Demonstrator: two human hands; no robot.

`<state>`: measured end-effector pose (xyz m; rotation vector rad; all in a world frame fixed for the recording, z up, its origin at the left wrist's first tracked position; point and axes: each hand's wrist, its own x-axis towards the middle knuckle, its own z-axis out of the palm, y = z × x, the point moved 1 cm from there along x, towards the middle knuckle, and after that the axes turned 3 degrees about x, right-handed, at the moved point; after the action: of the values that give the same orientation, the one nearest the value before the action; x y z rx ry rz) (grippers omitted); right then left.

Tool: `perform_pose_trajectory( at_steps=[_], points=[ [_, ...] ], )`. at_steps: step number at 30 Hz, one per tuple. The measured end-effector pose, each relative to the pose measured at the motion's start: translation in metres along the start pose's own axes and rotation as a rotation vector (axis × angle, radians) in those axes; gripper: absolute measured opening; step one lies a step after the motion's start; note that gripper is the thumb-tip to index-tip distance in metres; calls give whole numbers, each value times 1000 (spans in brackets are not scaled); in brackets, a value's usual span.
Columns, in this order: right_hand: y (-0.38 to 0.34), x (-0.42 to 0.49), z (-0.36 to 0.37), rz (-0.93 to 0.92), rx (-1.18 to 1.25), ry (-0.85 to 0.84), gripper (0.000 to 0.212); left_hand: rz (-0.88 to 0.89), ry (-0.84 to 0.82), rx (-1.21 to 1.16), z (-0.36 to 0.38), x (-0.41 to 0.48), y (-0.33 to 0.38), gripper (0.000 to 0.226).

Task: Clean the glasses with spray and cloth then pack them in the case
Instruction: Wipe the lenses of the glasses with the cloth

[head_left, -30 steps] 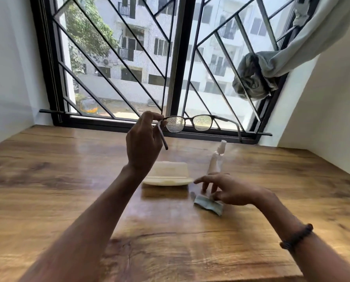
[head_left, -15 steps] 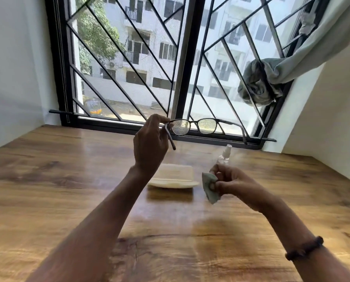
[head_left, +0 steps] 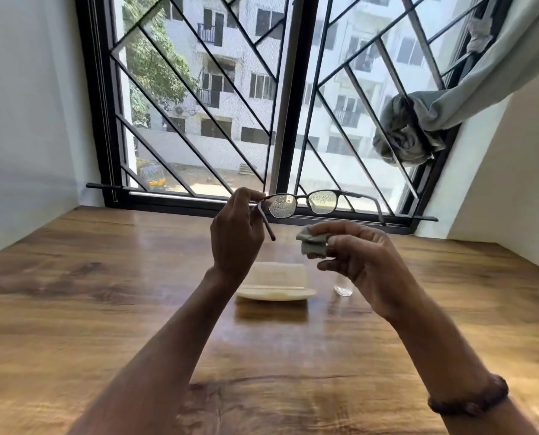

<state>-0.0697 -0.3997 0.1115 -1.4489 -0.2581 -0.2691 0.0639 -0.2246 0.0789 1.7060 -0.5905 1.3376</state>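
My left hand (head_left: 235, 230) holds the dark-framed glasses (head_left: 304, 203) up by their left hinge, in front of the window. Both lenses are speckled with droplets and the temples are unfolded. My right hand (head_left: 356, 255) pinches a crumpled grey-green cloth (head_left: 312, 244) just below the right lens, apart from the frame. The cream glasses case (head_left: 277, 282) lies open on the wooden table behind my hands. Only the clear base of the spray bottle (head_left: 343, 288) shows below my right hand; the rest is hidden.
The wooden table (head_left: 105, 309) runs to a black barred window (head_left: 293, 120) at the back. White walls close in on both sides. A knotted grey curtain (head_left: 409, 133) hangs at the upper right.
My right hand picked the cloth up off the table and raised it toward the glasses. The glasses stayed held up in my left hand.
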Motion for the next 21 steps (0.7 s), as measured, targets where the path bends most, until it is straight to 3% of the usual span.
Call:
perform_pose_trajectory(
  at_steps=[2, 4, 7, 10, 16, 21],
  points=[
    [0, 2, 9, -75, -67, 63, 23, 14, -13, 6, 1, 0, -1, 6],
    [4, 10, 18, -226, -291, 199, 20, 21, -16, 2, 1, -1, -2, 7],
    [14, 27, 28, -520, -733, 394, 32, 14, -15, 3, 2, -2, -3, 9],
    [20, 40, 32, -773, -941, 490, 24, 23, -20, 26, 2, -2, -3, 12],
    [33, 59, 38, -823, -1028, 528, 6, 89, -18, -58, 0, 0, 5, 14],
    [37, 59, 44, -822, -1034, 603, 6, 152, -62, -100, -2, 4, 11, 4]
  ],
)
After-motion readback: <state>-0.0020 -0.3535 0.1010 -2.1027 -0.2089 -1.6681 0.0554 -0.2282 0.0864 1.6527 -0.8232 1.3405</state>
